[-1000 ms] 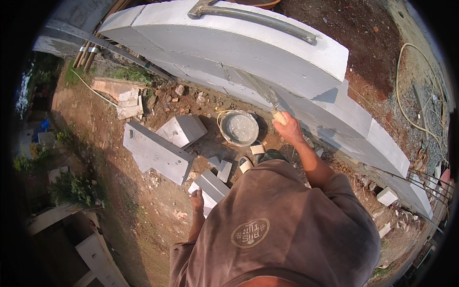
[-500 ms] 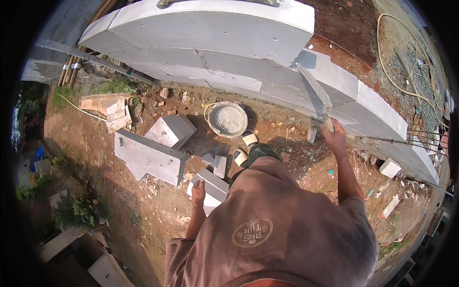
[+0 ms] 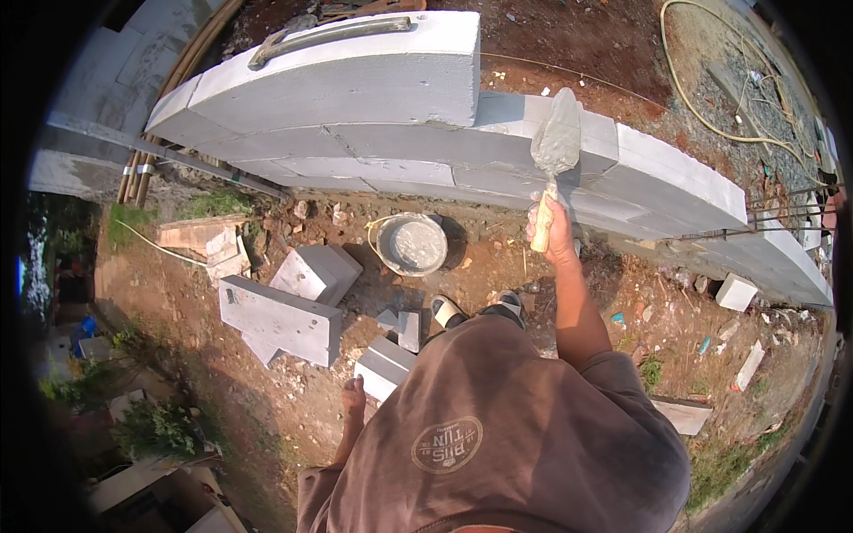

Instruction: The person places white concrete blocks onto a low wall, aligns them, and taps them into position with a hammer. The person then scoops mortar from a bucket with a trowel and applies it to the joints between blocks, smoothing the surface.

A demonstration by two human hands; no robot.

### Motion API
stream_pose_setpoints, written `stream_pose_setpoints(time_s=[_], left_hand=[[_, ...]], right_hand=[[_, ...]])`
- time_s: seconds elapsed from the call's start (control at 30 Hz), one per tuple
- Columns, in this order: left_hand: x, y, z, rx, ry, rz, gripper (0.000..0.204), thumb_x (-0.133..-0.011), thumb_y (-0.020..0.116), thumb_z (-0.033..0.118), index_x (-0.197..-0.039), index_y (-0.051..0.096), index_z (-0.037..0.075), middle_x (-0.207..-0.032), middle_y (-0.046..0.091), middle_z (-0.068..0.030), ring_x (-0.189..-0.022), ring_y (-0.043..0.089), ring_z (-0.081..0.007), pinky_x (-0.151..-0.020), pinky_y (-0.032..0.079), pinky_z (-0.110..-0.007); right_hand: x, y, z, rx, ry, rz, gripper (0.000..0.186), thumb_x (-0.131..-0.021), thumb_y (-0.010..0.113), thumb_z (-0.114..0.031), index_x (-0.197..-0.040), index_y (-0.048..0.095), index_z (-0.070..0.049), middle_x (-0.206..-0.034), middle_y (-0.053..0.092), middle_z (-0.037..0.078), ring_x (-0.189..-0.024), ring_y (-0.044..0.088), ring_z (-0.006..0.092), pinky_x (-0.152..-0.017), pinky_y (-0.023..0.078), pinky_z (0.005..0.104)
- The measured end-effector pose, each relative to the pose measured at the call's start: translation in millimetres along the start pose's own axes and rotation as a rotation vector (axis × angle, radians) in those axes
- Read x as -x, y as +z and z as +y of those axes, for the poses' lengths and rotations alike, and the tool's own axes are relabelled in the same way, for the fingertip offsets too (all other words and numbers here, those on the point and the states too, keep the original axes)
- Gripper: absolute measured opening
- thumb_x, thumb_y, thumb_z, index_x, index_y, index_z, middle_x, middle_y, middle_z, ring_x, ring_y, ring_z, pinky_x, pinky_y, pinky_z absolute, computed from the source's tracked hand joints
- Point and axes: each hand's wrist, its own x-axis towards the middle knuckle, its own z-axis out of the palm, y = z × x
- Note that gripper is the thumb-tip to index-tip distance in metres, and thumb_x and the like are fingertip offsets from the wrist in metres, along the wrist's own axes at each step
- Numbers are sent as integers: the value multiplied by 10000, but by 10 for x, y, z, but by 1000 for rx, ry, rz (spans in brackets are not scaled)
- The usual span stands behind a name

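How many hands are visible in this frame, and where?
2. The right hand grips a trowel in front of the block wall; the left hand is lower left, beside a pale block in the picture. No other hand shows.

The person wears a brown shirt (image 3: 524,382). It is big and loose, with soft folds, and it looks a bit faded — lighter in some spots and darker in others. A round badge (image 3: 447,444) is printed on the front. It has a pale tan ring with big pale letters inside. The right sleeve (image 3: 617,377) is short and wide, and the left sleeve (image 3: 318,487) is brown too. The forearms are bare, and so are the left hand (image 3: 354,393) and the right hand (image 3: 553,233). On the feet are dark slippers (image 3: 445,310) with a wide cream band across the top. A little dark cloth (image 3: 500,311) shows above them — too small to tell more.
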Motion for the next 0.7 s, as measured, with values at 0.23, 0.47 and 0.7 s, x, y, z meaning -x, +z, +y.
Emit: stream_pose_setpoints(time_s=[0.23, 0.47, 0.7], left_hand=[[112, 251, 1012, 42, 62, 1, 383, -896, 549, 312, -948, 598, -64, -812, 614, -171, -793, 569, -247, -742, 441, -379], [424, 1090, 869, 42, 1, -50, 424, -881, 573, 321, -967, 601, -93, -867, 641, -210, -838, 606, -317, -767, 458, -384], [852, 1522, 1092, 185, -57, -63, 397, -874, 584, 319, -896, 617, -76, -810, 635, -175, -758, 584, -284, -701, 450, -397]], right_hand=[[1202, -732, 265, 364, 192, 94, 318, -869, 547, -310, -1059, 572, -57, -631, 544, 44, -461, 517, 130, -416, 419, 271], [1095, -626, -1557, 1683, -450, 258, 499, -898, 478, -272, -1323, 407, -19, -837, 605, 210, -783, 624, 345, -659, 477, 420], [134, -112, -2213, 2269, -357, -35, 495, -865, 464, -247, -1313, 425, -40, -986, 619, 222, -918, 617, 372, -799, 484, 463]])
